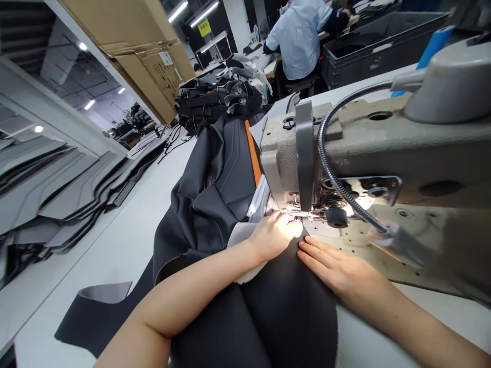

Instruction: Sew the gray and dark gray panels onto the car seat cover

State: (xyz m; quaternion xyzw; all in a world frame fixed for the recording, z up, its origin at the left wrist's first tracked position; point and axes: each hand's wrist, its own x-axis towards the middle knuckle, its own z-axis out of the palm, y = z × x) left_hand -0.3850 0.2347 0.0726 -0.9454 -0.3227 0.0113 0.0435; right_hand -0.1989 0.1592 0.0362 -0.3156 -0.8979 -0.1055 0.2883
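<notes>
A grey sewing machine point(364, 148) stands at the right, its lamp lighting the needle area. My left hand point(276, 232) is closed on a black leather-like panel point(295, 301) close to the presser foot, with the fingertips partly lost in the glare. My right hand point(333, 266) lies flat on the same panel, fingers stretched out. Beneath my left wrist shows a light grey backing piece point(241, 232). The sewn black cover point(215, 189), with an orange strip point(253, 153), spreads away behind the machine head. What lies under the needle is hidden.
Stacked grey and black cut panels point(76, 189) lie along the left of the white table point(153, 204). Behind the cover are a pile of dark pieces point(222, 94) and a cardboard box point(153, 66). Farther back sits a person point(297, 41) beside a grey bin point(379, 51).
</notes>
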